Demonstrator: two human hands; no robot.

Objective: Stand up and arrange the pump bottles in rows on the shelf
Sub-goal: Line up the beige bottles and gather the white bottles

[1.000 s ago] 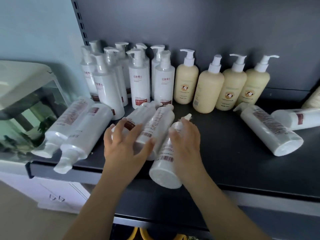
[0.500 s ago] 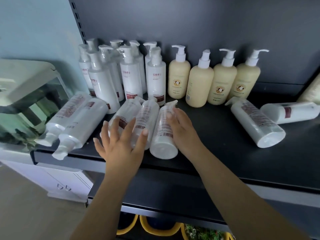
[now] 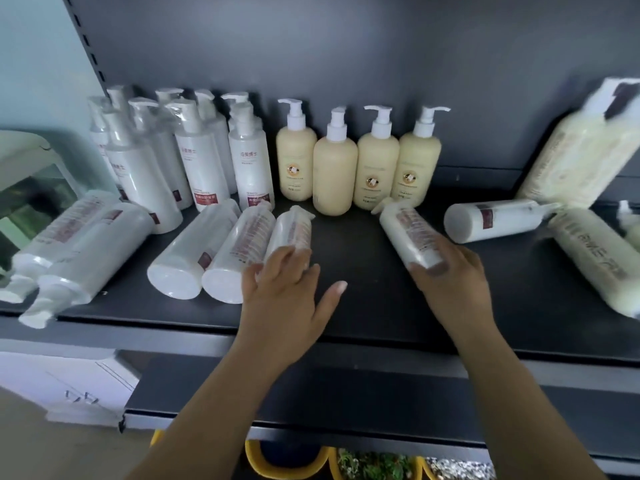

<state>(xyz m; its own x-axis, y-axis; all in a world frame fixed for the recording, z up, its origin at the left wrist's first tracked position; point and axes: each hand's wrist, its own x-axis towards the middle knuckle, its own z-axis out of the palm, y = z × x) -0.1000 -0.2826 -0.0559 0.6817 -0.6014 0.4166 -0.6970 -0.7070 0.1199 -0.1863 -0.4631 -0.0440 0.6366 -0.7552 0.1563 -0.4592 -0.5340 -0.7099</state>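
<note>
On the dark shelf, several white pump bottles and several cream pump bottles stand at the back. Three white bottles lie side by side in the middle. My left hand rests open, fingers spread, on the base of the rightmost of them. My right hand grips the base of another lying white bottle, whose pump points toward the cream row. A further white bottle lies on its side to the right.
Two white bottles lie at the left with their pumps over the shelf's front edge. A fish tank stands left of the shelf. Big cream bottles sit at the far right, one leaning, one lying. A lower shelf juts out below.
My right hand left the middle group and moved right onto the lying white bottle there. My left hand slid right onto the third lying bottle. The view shifted right.
</note>
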